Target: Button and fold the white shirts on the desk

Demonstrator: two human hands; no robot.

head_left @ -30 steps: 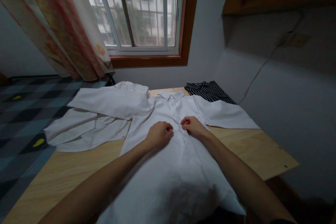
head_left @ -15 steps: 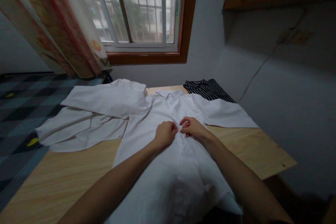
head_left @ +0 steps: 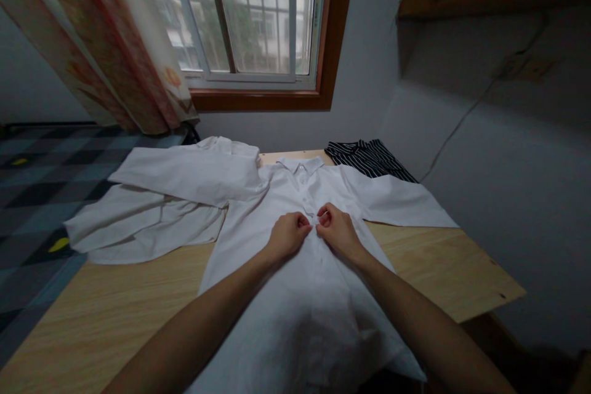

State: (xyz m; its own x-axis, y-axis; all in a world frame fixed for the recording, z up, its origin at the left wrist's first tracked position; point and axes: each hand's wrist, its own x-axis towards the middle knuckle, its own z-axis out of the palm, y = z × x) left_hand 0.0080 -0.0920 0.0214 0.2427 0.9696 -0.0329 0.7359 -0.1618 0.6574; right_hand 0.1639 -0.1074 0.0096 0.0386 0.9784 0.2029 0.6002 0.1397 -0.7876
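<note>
Since the frame a second ago both hands have drawn together at the shirt front; they were a little apart then, and now the knuckles nearly meet. Both forearms run in from the near edge of the wooden table [head_left: 115,308] and lie over the lower body of the white shirt [head_left: 305,314], whose hem hangs over that near edge. Left hand [head_left: 287,235]: fingers curled shut, thumb and fingertips pinching the cloth at the button line, just left of centre. Right hand [head_left: 335,231]: likewise curled, pinching the opposite edge of the button line, just beside the left hand. Whether a button sits between the fingertips cannot be told. The shirt lies face up along the middle of the table, collar toward the far edge, its right sleeve spread flat toward the right edge. Left of it, a second white garment [head_left: 157,209] lies rumpled over the left edge, touching the shirt's shoulder. At the far right corner, a dark striped garment [head_left: 367,159] lies partly under the shirt's sleeve. Beyond the far edge: a barred window [head_left: 249,12] with a patterned curtain [head_left: 92,37] to its left.
</note>
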